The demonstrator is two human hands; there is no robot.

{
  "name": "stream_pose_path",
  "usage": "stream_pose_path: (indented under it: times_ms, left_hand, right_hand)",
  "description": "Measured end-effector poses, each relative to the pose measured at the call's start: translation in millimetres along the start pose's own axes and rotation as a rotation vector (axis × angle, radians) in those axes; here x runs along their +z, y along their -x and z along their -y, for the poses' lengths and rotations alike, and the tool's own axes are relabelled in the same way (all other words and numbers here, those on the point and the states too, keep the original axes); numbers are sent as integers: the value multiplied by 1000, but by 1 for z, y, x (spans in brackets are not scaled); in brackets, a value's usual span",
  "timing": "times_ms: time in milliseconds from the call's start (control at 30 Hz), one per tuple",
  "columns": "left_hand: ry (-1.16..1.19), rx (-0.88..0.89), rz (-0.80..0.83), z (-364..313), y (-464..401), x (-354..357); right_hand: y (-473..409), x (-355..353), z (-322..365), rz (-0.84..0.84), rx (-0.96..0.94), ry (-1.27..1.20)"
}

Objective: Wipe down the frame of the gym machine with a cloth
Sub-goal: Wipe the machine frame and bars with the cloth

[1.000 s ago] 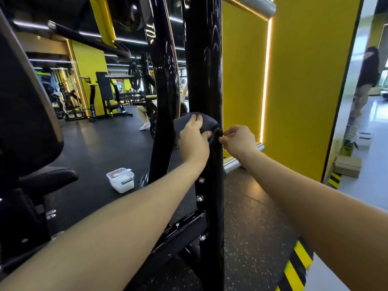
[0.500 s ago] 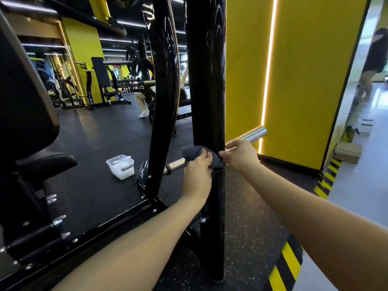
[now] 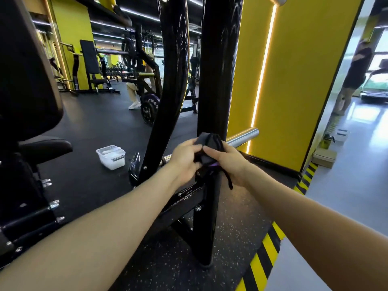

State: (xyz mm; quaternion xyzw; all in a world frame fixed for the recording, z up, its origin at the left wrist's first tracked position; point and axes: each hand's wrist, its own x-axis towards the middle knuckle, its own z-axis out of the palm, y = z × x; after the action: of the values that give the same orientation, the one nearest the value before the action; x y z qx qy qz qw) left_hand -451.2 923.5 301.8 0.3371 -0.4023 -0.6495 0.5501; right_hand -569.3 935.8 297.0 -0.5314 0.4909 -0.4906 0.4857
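A glossy black upright post (image 3: 218,70) of the gym machine frame rises in front of me, with a second curved black post (image 3: 170,80) to its left. A dark grey cloth (image 3: 207,148) with a purple edge is bunched in front of the lower part of the upright post. My left hand (image 3: 184,160) grips the cloth from the left. My right hand (image 3: 231,162) holds it from the right, and a dark strip of cloth hangs below that hand. Whether the cloth touches the post is unclear.
A white plastic tub (image 3: 111,156) sits on the black rubber floor left of the frame. A chrome bar (image 3: 241,137) sticks out behind the post. The machine's black seat (image 3: 42,148) is at left. A yellow wall (image 3: 304,80) and hazard-striped floor edge (image 3: 264,255) lie right. A person sits farther back.
Both hands slid the cloth down the upright post from chest height to its lower part. They now bunch it together in front of the post.
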Motion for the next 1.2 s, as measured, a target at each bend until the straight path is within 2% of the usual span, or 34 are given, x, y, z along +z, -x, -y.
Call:
stream_pose_path:
  times_ms: [33, 100, 200, 300, 367, 433, 567, 767, 833, 933, 1033, 1200]
  left_hand:
    - [97, -34, 28, -7, 5, -3]
    - [144, -49, 90, -18, 11, -11]
    - [-26, 113, 19, -22, 8, -15]
    - [-510, 310, -223, -11, -5, -25]
    - [-906, 314, -311, 8, -12, -46]
    - [-1219, 253, -287, 29, -13, -67]
    - [-1513, 187, -193, 60, -6, -85]
    - [-1721, 210, -142, 80, 6, -96]
    - [-1727, 224, -164, 82, 9, -100]
    - [-1734, 227, -178, 84, 11, -103]
    - [-1716, 180, -191, 84, 12, -101]
    - [-1817, 225, -161, 84, 14, -99]
  right_hand:
    - [0, 4, 6, -29, -35, 0]
    - [-3, 10, 15, -89, -162, 180]
    - [-11, 20, 24, -131, -408, 577]
    - [-19, 13, 18, -263, -687, 1104]
    - [-24, -5, 5, -311, -772, 1440]
    - [-27, -23, -17, -272, -773, 1591]
    - [-34, -31, -65, -207, -860, 1602]
    - [-33, -25, -98, -232, -891, 1601]
    - [-31, -25, -107, -173, -854, 1641]
    - [-23, -19, -99, -173, -768, 1667]
    - [-18, -17, -80, 0, -597, 1713]
    - [-5, -10, -81, -47, -478, 1672]
